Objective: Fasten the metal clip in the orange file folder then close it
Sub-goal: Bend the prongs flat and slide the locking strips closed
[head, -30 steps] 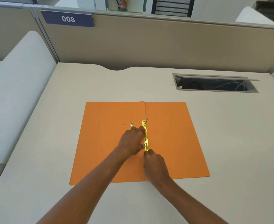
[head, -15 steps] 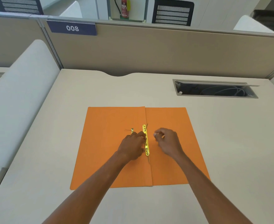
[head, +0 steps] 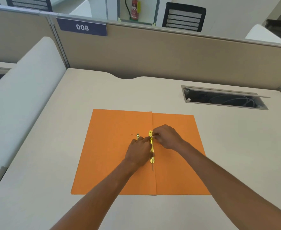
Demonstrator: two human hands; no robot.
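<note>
Both hands are working mid-bench: my left hand (head: 139, 151) is pressing the clip (head: 151, 146), right hand (head: 167, 136) pinching its far prong; folder (head: 116, 163) lying open, fastening unfinished.

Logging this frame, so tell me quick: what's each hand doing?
Left hand: fingers pressing on the metal clip, not closed around it.
Right hand: fingertips pinched at the clip's top end.
</note>
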